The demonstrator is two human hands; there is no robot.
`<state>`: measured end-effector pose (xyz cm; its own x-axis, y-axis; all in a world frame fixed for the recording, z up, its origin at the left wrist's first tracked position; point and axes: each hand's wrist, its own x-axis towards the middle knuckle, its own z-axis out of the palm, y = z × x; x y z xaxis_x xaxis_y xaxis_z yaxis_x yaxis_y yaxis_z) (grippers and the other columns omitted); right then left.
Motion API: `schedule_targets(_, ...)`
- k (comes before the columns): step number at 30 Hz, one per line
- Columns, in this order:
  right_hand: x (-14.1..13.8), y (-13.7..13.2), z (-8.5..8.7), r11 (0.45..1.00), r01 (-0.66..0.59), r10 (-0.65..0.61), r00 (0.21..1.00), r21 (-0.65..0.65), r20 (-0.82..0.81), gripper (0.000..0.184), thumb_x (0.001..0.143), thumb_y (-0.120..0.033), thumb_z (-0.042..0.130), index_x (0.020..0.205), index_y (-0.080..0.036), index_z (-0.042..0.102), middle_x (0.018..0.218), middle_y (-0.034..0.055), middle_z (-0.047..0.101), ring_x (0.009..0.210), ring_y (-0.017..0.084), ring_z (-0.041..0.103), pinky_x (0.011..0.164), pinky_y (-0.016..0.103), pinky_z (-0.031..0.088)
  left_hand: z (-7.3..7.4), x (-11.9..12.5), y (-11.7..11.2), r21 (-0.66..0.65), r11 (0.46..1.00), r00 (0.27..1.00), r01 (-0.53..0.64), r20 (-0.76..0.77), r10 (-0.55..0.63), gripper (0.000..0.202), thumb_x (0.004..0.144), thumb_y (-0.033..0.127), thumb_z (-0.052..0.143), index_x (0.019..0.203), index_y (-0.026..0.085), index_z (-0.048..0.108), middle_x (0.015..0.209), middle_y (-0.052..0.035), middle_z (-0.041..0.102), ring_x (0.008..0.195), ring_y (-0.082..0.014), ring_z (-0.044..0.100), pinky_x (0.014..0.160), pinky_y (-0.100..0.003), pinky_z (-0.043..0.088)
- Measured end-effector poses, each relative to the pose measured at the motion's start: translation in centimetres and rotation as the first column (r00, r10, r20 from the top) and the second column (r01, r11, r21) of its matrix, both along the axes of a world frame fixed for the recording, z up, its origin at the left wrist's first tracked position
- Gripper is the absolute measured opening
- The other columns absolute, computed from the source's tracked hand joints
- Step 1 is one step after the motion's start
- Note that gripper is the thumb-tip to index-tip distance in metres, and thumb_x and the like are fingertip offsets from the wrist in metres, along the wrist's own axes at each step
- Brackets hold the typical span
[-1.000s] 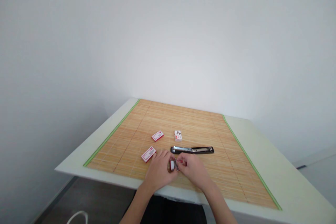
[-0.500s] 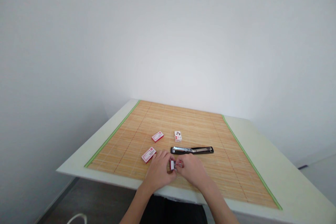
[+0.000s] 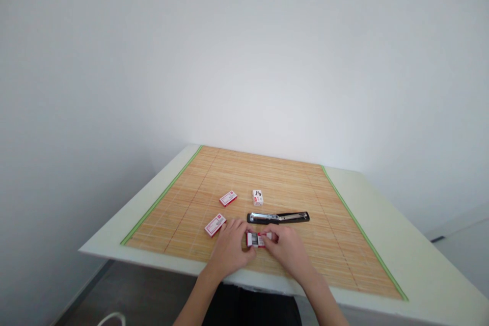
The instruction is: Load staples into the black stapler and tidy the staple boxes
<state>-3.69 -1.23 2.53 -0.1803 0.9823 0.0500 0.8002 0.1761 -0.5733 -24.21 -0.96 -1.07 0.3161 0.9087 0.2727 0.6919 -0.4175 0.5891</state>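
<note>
A small red-and-white staple box (image 3: 261, 241) lies near the mat's front edge, with its tray partly slid out and grey staples showing inside. Thumb and fingers of my left hand (image 3: 231, 245) grip its left end. My right hand (image 3: 284, 245) pinches the box's right part, fingertips partly hiding it. Just beyond both hands lies a black stapler (image 3: 278, 217), spread open with its metal channel facing up. Beside my left fingers rests a flat red-and-white box (image 3: 215, 225).
Farther back on the bamboo mat (image 3: 267, 173) lie another red-and-white box (image 3: 228, 198) and a small white box with a stapler picture (image 3: 257, 197). The mat, edged in green, covers a white table (image 3: 160, 183) that meets a white wall.
My right hand has shifted slightly right along the staple box, and more of the box and the staples inside now shows between my hands. My left hand stays almost in place.
</note>
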Motion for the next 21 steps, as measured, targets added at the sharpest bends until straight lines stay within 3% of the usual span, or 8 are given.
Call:
schedule_targets(6,3.0,-0.7,-1.9,0.999,0.053,-0.053,0.998,0.004,-0.038,0.041,0.089,-0.043,0.067,0.126,-0.028,0.072,0.07,-0.0023,0.065,0.065,0.017,0.06,0.063,0.028,0.037,0.2,0.0,-0.1,-0.016,1.0,1.0,0.003,-0.025,-0.004,0.03,0.074,0.022,0.069,0.103,0.027,0.06,0.11,-0.0018,0.063,0.108,-0.0255,0.056,0.094,-0.038,0.038)
schedule_targets(15,5.1,-1.3,-3.8,0.997,0.02,-0.027,0.995,-0.075,-0.097,0.041,0.089,-0.05,0.067,0.122,-0.026,0.074,0.067,-0.003,0.061,0.062,0.016,0.057,0.059,0.027,0.035,0.3,0.0,-0.1,-0.022,1.0,1.0,0.009,0.0,-0.009,0.028,0.077,0.023,0.069,0.105,0.028,0.064,0.115,-0.0022,0.065,0.111,-0.0259,0.057,0.093,-0.038,0.038)
schedule_targets(21,5.9,-1.1,-4.5,0.995,0.028,-0.044,0.986,-0.099,-0.164,0.043,0.086,-0.049,0.071,0.12,-0.024,0.075,0.066,-0.0031,0.059,0.061,0.016,0.055,0.058,0.027,0.036,0.2,0.0,0.1,-0.039,0.999,1.0,0.011,0.021,-0.01,0.028,0.075,0.021,0.07,0.102,0.027,0.065,0.102,0.0,0.066,0.102,-0.0231,0.058,0.089,-0.035,0.04)
